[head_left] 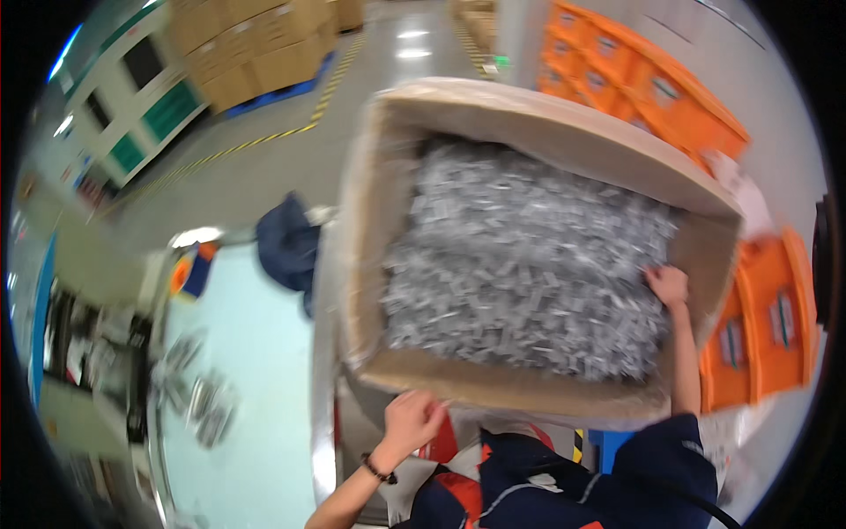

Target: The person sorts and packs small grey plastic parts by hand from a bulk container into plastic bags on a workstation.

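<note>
A large cardboard box (520, 397) with a clear plastic liner is in front of me, tilted in the view. A thick heap of small, shiny grey-clear pieces (520, 256) fills its bottom; their kind is too blurred to tell. My right hand (667, 286) reaches inside by the right wall, its fingers curled against the edge of the heap. Whether a piece is between them is hidden. At the box's near left corner, just outside the rim, my left hand (412, 425) has its fingers curled in; I cannot make out anything in it.
Left of the box runs a pale-green-topped table (256, 379) with blurred clear parts (210, 407), an orange-and-blue roll (192, 271) and dark blue cloth (289, 242). Orange bins (634, 75) line the right side. Stacked cartons (256, 44) stand on a blue pallet beyond a yellow-black floor line.
</note>
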`<state>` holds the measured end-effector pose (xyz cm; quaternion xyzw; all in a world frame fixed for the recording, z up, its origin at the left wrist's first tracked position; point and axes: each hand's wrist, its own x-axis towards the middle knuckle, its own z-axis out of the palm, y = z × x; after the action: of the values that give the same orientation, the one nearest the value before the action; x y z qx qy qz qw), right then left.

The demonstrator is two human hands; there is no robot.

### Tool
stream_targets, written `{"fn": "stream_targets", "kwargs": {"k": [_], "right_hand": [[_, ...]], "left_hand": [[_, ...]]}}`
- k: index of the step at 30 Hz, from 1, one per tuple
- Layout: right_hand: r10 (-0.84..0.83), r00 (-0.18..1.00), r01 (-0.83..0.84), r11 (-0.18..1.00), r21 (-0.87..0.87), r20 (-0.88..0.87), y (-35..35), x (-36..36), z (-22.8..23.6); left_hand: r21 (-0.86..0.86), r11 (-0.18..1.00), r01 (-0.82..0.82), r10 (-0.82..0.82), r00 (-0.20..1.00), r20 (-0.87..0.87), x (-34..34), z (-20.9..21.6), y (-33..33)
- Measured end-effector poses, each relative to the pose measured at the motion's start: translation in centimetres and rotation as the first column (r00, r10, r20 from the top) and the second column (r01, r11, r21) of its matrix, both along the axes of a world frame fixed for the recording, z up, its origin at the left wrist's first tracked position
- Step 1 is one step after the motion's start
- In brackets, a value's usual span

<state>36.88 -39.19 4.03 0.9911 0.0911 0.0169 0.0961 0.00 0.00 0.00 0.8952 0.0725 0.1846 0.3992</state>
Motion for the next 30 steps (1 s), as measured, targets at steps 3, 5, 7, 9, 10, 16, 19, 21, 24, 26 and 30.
{"fn": "stream_targets", "kwargs": {"k": [3,5,7,9,10,16,19,21,24,26,30], "right_hand": [[-0.131,0.938,-0.083,0.814,0.575,0.321,-8.9,5.5,0.5],[-0.102,0.967,-0.112,0.647,0.754,0.232,-7.9,5.3,-3.3],[0.059,0.923,-0.340,0.591,0.731,0.381,-9.8,4.8,-6.3],[0.155,0.868,-0.424,0.725,0.542,0.472,-6.1,3.0,-6.8],[0.204,0.805,-0.431,0.846,0.313,0.557,-5.4,1.8,-6.7],[0.068,0.658,-0.208,0.973,0.094,0.750,-4.1,-3.0,-10.9],[-0.046,0.647,-0.199,0.953,0.227,0.761,-2.1,-4.4,-11.1],[-0.058,0.633,-0.221,0.942,0.252,0.772,-2.2,-4.4,-11.2],[-0.008,0.639,-0.161,0.976,0.144,0.769,-2.8,-4.2,-11.6],[0.117,0.653,-0.385,0.902,0.195,0.748,2.9,-7.0,-9.6],[0.405,0.707,-0.702,0.506,0.502,0.580,18.8,-17.1,-5.5]], "left_hand": [[0.060,0.998,-0.007,-0.006,0.977,0.212,2.1,0.7,-4.5],[0.079,0.997,-0.009,-0.012,0.966,0.260,0.8,0.5,-0.9],[0.100,0.994,-0.032,0.008,0.972,0.233,-1.0,2.0,2.0],[0.120,0.991,-0.060,0.036,0.981,0.193,-3.1,3.2,4.1],[0.134,0.977,-0.168,0.131,0.959,0.251,-3.8,3.7,5.4],[0.325,0.469,-0.821,0.758,0.563,0.330,-12.0,4.0,18.4],[0.489,0.241,-0.838,0.765,0.474,0.436,-17.6,3.1,24.6],[0.628,0.177,-0.758,0.837,0.451,0.309,-20.6,1.6,26.9],[0.617,0.277,-0.736,0.935,0.353,0.002,-21.8,-0.9,26.7],[0.586,0.388,-0.712,0.901,0.428,-0.077,-21.8,-0.4,25.1],[0.477,0.702,-0.529,0.625,0.779,-0.056,-18.7,1.0,19.8]]}}
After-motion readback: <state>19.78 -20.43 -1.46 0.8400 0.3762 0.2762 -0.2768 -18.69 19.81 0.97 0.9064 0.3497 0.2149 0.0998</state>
